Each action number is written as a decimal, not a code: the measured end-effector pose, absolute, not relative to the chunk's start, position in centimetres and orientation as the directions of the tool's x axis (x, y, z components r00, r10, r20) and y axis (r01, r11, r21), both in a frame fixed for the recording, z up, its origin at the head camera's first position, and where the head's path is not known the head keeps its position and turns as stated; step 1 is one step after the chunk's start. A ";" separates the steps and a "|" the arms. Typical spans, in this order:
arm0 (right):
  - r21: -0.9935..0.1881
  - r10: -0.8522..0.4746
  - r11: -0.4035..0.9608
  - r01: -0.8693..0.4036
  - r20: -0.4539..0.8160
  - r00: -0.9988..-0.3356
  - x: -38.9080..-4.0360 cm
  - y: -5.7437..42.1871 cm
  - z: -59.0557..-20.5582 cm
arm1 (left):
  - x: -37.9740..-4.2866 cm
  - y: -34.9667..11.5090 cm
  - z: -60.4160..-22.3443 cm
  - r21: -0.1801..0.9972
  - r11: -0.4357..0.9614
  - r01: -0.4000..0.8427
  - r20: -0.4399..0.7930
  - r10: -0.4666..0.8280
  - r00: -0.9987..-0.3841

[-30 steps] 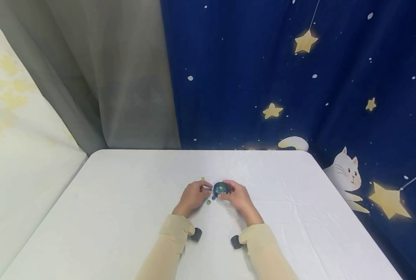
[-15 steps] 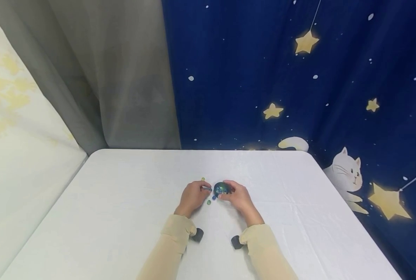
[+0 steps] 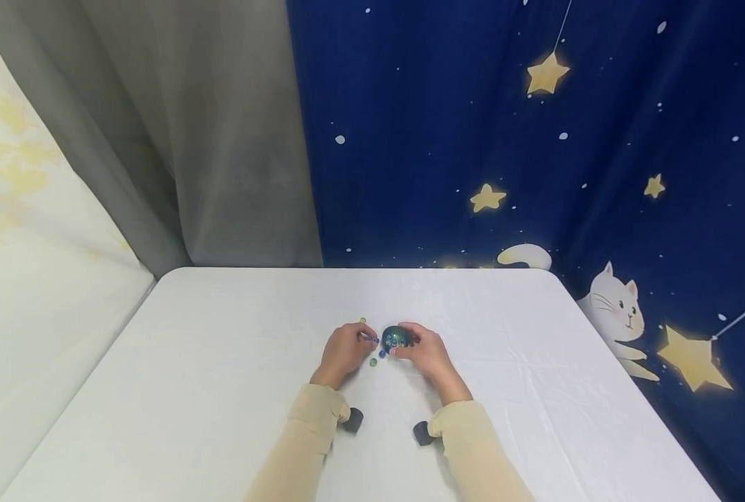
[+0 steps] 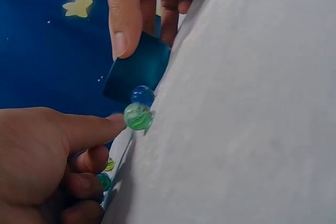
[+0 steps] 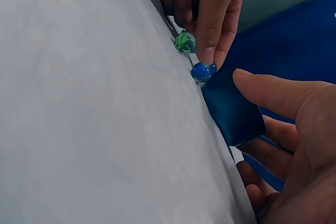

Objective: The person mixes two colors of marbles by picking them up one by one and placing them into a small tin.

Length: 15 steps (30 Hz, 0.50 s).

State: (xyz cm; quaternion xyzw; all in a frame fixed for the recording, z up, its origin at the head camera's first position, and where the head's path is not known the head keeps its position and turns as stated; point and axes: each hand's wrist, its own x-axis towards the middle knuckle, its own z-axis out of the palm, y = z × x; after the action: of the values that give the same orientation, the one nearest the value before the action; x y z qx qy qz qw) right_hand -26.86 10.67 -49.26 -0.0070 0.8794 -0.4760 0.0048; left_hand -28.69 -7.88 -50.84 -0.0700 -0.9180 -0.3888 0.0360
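My right hand grips a small dark teal cup, thumb on its near side and fingers behind. The cup's smooth wall shows in the left wrist view. Facing its left side, my left hand pinches a small dark-blue marble at its thumb and fingertip, partly hidden. Just in front of the cup lies a blue marble. Nearer the body is a green-swirled marble. In the left wrist view a yellow marble and a teal-green marble show by the curled left fingers.
The white-covered table spreads around both hands. Black wrist-camera blocks hang under the cream sleeves. Behind the table hang a grey curtain and a blue star-patterned curtain.
Both hands, the cup and the loose marbles stay almost in place. Only a slight shift of the head view shows.
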 end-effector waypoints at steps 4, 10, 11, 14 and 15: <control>-0.842 -0.017 0.539 -0.011 0.002 -1.000 -26.9 10.6 -49.3 | -28.7 -8.2 -50.7 0.747 0.645 0.160 0.119 0.106 -0.987; -0.841 -0.021 0.541 -0.015 0.005 -1.000 -26.9 10.7 -49.4 | -28.7 -8.5 -50.1 0.789 0.591 0.170 0.131 0.108 -0.985; -0.840 -0.022 0.542 -0.014 0.003 -1.000 -26.9 10.7 -49.4 | -28.7 -8.6 -50.0 0.793 0.585 0.170 0.133 0.106 -0.985; -0.836 -0.025 0.549 -0.011 -0.004 -1.000 -26.9 10.7 -49.4 | -28.7 -8.5 -49.5 0.808 0.568 0.158 0.125 0.098 -0.987; -0.836 -0.023 0.549 -0.005 -0.009 -1.000 -27.0 10.7 -49.4 | -28.7 -8.5 -49.4 0.815 0.557 0.158 0.124 0.098 -0.987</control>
State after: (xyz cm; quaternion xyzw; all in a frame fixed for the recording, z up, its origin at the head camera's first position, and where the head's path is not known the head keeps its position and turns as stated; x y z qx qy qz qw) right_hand -26.96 10.73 -49.44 -0.0078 0.8799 -0.4749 0.0094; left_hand -28.68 -8.48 -49.36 -0.0723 -0.8817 -0.4651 0.0323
